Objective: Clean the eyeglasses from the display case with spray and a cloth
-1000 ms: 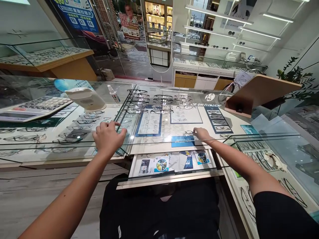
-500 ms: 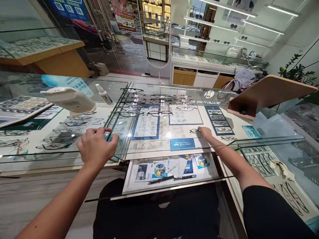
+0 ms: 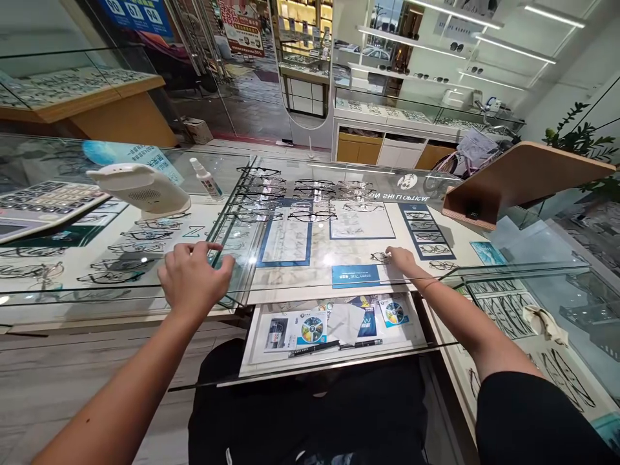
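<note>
My left hand (image 3: pixel 194 279) rests on the edge of the glass panel (image 3: pixel 227 258) of the display counter, fingers curled over it. My right hand (image 3: pixel 401 259) reaches inside the case, its fingertips pinched on a thin-framed pair of glasses (image 3: pixel 380 257) lying on the white display board (image 3: pixel 361 223). Rows of dark-framed glasses (image 3: pixel 300 197) lie further back in the case. Below, a pulled-out drawer (image 3: pixel 334 326) holds leaflets, a cloth and a pen.
A calculator (image 3: pixel 33 208), a white device (image 3: pixel 143 187) and a spray bottle (image 3: pixel 206 179) sit on the left counter top. A wooden stand (image 3: pixel 513 184) rises at the right, beside a plant (image 3: pixel 578 142). More glass cases with glasses surround me.
The view has shifted slightly. My left hand slid a little along the glass edge. My right hand stays on the same pair of glasses.
</note>
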The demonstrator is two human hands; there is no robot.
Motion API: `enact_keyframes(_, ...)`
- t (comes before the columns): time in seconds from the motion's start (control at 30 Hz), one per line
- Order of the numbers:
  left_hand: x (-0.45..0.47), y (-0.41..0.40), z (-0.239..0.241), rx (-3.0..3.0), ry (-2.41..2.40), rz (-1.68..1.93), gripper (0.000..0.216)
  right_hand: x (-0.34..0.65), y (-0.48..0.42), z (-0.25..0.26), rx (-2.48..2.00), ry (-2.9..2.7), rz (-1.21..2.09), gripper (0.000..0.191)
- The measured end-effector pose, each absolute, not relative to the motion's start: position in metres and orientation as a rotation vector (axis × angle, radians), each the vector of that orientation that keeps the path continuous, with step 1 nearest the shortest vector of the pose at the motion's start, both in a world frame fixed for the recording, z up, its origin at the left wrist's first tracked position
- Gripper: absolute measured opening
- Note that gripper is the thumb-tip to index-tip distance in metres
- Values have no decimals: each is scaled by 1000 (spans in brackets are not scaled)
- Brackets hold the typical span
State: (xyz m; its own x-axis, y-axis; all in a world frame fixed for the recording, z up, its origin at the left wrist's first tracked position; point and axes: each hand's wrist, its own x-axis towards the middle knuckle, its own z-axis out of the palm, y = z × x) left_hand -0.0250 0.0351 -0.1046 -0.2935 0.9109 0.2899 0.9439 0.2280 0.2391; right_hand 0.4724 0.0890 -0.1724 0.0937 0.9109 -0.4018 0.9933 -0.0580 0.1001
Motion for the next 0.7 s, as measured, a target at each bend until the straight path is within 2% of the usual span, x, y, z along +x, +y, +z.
enact_keyframes(0.17,-24,34,-104,-1809,-2396,-567,46,426,48,-157,1865,1963,-387,44)
enact_keyframes(0.3,-25,35,-105,-1802,-2383,-560,45,383,3,-130,1575,2057,-587,24)
enact_keyframes(0.47,-28,36,-108,-1794,-2374,-536,43,374,8,-47,1209,2369,-989,21)
enact_keyframes(0.57,-28,36,-108,-1791,-2376,-529,43,391,57,0,1222,2527,-1188,35)
enact_keyframes(0.63,-27,36,-106,-1795,-2379,-530,43,404,101,17,1412,2629,-965,38)
enact_keyframes(0.7,-26,36,-104,-1802,-2382,-533,43,414,147,24,1753,2657,-440,35)
